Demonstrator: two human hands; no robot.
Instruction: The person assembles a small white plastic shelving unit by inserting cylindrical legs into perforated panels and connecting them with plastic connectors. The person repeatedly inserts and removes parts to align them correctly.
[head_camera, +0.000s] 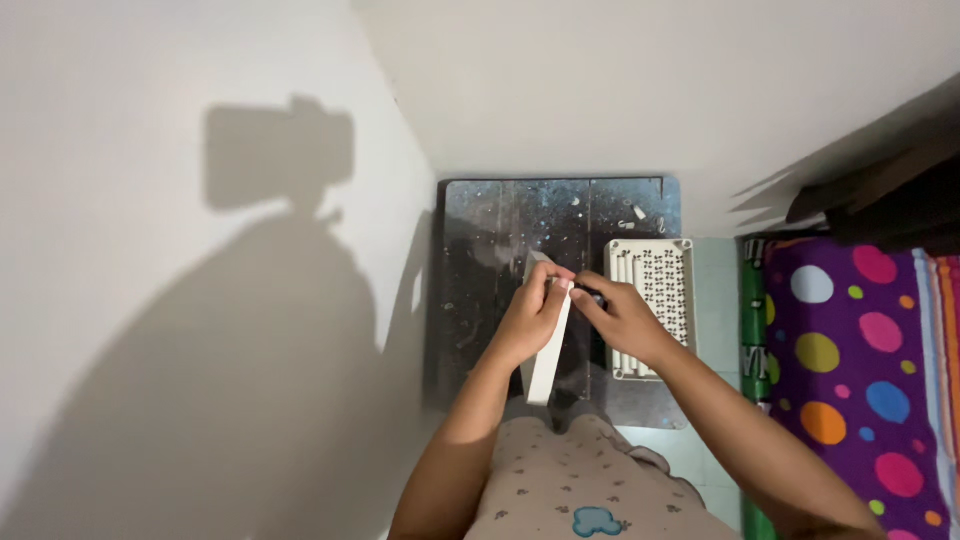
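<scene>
Both forearms reaching forward, left hand (528, 318) curled, right hand (622, 318) seemingly pinching, fingertips nearly meeting

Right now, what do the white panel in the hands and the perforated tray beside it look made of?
White panel: probably rigid plastic, matte; it stays straight and thin-edged in the left hand. Perforated tray: seemingly moulded off-white plastic, with regular cut-outs and ribs.

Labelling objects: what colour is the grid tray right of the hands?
Off-white or cream, with a perforated grid; head view, the only one.

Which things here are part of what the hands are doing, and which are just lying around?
In hand: white flat panel, held by left hand; small dark part at right hand; white perforated tray; dark mat.
Lying about: polka-dot cloth.
</scene>
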